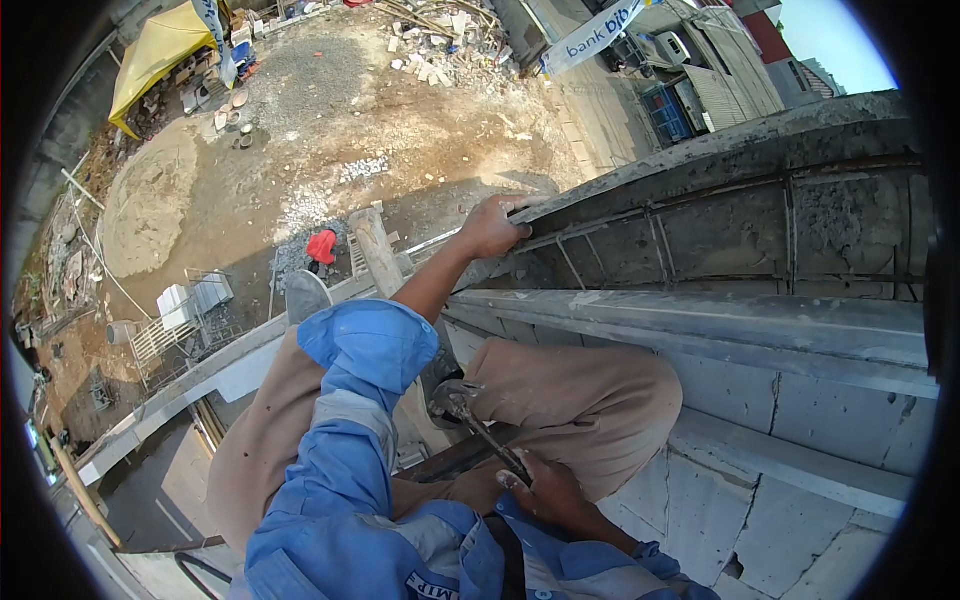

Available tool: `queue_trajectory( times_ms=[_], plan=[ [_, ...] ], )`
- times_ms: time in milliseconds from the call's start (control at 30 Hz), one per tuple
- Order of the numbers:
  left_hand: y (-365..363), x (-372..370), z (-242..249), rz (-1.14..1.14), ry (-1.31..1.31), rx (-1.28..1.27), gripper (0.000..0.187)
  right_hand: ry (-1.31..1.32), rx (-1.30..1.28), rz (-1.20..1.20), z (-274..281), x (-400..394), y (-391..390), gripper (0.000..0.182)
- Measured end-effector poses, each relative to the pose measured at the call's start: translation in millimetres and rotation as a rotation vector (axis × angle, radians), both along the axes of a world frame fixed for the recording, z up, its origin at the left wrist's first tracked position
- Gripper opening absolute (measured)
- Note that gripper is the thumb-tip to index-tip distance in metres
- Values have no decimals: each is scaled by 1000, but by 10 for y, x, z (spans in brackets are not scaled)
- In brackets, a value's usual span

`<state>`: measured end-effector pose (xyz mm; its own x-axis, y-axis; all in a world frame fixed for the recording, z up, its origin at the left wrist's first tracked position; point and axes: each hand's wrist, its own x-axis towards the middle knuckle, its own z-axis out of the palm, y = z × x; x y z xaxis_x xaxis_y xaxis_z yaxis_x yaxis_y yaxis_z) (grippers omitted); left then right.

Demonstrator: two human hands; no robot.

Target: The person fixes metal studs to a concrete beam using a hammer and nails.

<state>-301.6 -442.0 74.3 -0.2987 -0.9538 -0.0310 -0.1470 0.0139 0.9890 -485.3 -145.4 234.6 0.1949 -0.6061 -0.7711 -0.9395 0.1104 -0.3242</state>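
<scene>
My left hand point(490, 228) reaches forward and grips the end of the grey, cement-stained formwork board point(680, 155), fingers curled over its edge. Beyond that hand, steel reinforcing bars point(662, 245) run inside the trough between this board and a nearer grey form rail point(720, 315). Low in front of my body, my right hand point(545, 490) is closed around the handle of a hammer point(490, 432). The hammer's metal head points up and left, close to my bent knee, and its exact shape is hard to make out.
I sit high on a block wall point(700, 490), legs bent. A wooden post point(375, 250) stands by my left forearm. Far below lie a sand pile point(150, 200), rubble point(440, 50), a person in red point(321, 247) and a yellow canopy point(165, 50). A blue truck point(668, 115) is on the road.
</scene>
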Motion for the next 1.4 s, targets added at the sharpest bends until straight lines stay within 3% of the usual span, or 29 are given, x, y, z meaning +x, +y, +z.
queue_trajectory(
  times_ms=[400, 500, 567, 767, 1033, 1100, 1400],
  plan=[
    [-13, -32, -69, 22, 7, -82, 49, -4, -10, 8, -52, -10, 22, 62],
    [10, -39, -35, 16, -37, -48, 50, -1, -9, 23, -27, 17, -21, 64],
    [26, -42, -21, 18, -34, -61, 51, 47, 129, 21, 72, 104, -120, 68],
    [8, -37, -68, 0, -24, -61, 55, 15, 100, 47, 30, 70, -94, 72],
    [80, -11, 44, -25, -197, -114, 60, 13, 129, 51, 43, 57, -87, 68],
    [59, -9, 6, -44, -84, -65, 60, -2, 87, 57, 14, 69, -164, 66],
    [67, -29, 15, -39, -111, -33, 60, -43, 111, 80, 49, 42, -109, 62]
  ],
)
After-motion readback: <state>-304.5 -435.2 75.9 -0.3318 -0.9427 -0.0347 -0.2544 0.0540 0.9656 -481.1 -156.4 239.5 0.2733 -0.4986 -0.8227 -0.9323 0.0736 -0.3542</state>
